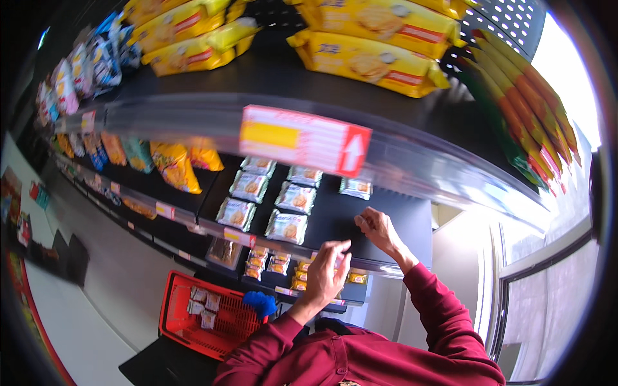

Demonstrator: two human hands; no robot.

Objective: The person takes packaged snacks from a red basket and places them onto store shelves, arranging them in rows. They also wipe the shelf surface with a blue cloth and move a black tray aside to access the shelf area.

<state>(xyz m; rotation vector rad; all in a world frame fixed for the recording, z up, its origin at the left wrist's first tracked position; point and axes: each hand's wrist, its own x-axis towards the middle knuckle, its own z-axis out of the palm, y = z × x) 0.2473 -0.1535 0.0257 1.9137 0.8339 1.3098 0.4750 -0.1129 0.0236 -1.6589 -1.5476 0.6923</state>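
My left hand [328, 272] is raised before the shelf edge, its fingers apart and nothing in it. Over the bare right part of the middle black shelf [333, 224] is my right hand [376, 226], its fingers curled; whether something small is inside them I cannot tell. Left of the hands, wrapped biscuit packets [287, 227] lie in two rows on that shelf. A single similar packet [356, 187] lies farther back, just beyond my right hand. Below, a red plastic basket [212, 345] holds several small packets [207, 318], and a blue cloth-like item [260, 304] is at its rim.
Above hangs the upper shelf's front edge with a price card [305, 140]. It carries yellow biscuit packs [376, 65] and tall colourful bags [526, 96]. Snack bags [174, 164] stand to the left. Small yellow packets [357, 276] lie on a lower shelf; a window frame [502, 289] is at right.
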